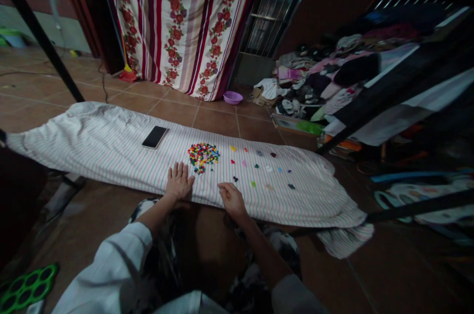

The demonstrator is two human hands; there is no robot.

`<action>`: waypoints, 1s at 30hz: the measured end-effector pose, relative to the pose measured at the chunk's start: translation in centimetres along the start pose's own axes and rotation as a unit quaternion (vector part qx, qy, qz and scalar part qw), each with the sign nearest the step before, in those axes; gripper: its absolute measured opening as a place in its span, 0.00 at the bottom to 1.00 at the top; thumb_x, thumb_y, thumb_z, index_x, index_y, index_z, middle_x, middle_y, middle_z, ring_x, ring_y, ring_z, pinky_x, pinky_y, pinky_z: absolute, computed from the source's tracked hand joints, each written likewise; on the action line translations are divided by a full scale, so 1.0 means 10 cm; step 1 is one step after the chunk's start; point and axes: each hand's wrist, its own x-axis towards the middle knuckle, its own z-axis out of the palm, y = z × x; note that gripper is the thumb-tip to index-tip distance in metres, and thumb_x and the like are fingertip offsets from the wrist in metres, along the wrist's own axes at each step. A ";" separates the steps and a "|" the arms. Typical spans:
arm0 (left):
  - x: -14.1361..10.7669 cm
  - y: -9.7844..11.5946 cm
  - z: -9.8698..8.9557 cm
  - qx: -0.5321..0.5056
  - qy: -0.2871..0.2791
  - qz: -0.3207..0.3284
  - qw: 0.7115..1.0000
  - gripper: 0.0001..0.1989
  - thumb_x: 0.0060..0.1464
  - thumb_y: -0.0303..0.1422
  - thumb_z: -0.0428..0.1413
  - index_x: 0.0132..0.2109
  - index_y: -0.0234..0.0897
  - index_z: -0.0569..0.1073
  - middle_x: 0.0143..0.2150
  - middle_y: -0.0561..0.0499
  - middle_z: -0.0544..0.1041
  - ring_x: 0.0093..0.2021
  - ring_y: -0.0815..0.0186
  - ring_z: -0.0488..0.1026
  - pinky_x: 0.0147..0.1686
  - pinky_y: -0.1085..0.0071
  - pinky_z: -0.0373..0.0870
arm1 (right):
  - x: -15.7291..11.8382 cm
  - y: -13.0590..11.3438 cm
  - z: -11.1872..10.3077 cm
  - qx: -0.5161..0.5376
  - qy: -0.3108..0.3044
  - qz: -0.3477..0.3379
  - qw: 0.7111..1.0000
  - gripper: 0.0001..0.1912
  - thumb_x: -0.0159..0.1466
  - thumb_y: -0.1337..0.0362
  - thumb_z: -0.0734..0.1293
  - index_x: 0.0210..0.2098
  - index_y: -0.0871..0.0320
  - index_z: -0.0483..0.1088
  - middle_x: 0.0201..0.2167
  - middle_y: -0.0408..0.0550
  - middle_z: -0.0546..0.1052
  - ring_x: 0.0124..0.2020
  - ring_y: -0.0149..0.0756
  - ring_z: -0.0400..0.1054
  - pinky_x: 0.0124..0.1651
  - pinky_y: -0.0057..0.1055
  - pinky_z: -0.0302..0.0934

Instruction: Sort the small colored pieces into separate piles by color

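Colored pieces (202, 157) lie past the spread left hand (179, 181), curled right hand (232, 200) by the sheet's edge (281, 220).

We have a long striped cloth (92, 141) spread over the tile floor (177, 111), rumpled along its length, with its near right corner spilling onto the tiles. On it we find a black phone (154, 137) toward the left. To the right of that sits a heaped pile of small multicoloured pieces (202, 157). Farther right, single pieces (268, 168) lie well spread out in loose rows: yellow, red, pink, blue, green and black.
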 end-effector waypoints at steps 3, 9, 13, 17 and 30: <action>-0.01 0.02 -0.04 -0.002 -0.002 0.001 1.000 0.33 0.64 0.46 0.38 0.68 0.28 0.56 0.71 0.37 0.51 0.72 0.47 0.43 0.67 0.47 0.42 | 0.09 -0.12 0.12 0.001 -0.029 -0.008 1.000 0.15 0.62 0.70 0.59 0.41 0.55 0.75 0.40 0.50 0.77 0.44 0.38 0.72 0.50 0.35 0.66; -0.01 0.02 -0.06 -0.004 -0.001 0.006 1.000 0.34 0.64 0.46 0.37 0.68 0.28 0.55 0.71 0.36 0.51 0.71 0.46 0.44 0.67 0.47 0.43 | 0.34 -0.30 0.37 -0.011 -0.060 -0.035 0.998 0.17 0.62 0.73 0.58 0.43 0.56 0.77 0.40 0.50 0.76 0.44 0.35 0.70 0.51 0.33 0.65; 0.01 0.02 -0.03 -0.015 -0.001 0.009 1.000 0.34 0.64 0.46 0.38 0.68 0.27 0.56 0.70 0.34 0.52 0.71 0.45 0.44 0.66 0.45 0.43 | 0.60 -0.36 0.48 -0.043 -0.077 -0.034 0.996 0.17 0.63 0.72 0.59 0.43 0.55 0.77 0.39 0.50 0.75 0.42 0.35 0.70 0.50 0.33 0.65; 0.04 0.04 -0.01 -0.023 0.013 0.011 1.000 0.33 0.63 0.44 0.40 0.67 0.25 0.58 0.70 0.31 0.53 0.71 0.43 0.45 0.65 0.43 0.44 | 0.92 -0.44 0.55 -0.093 -0.102 -0.029 0.990 0.17 0.64 0.72 0.60 0.44 0.55 0.78 0.40 0.50 0.76 0.44 0.36 0.69 0.51 0.33 0.63; 0.11 0.10 -0.13 -0.040 -0.014 0.001 0.999 0.33 0.62 0.44 0.43 0.65 0.24 0.61 0.68 0.29 0.56 0.69 0.38 0.48 0.64 0.40 0.46 | 1.44 -0.52 0.79 -0.230 -0.180 -0.001 0.956 0.17 0.65 0.71 0.60 0.45 0.57 0.78 0.42 0.52 0.78 0.47 0.38 0.69 0.53 0.31 0.58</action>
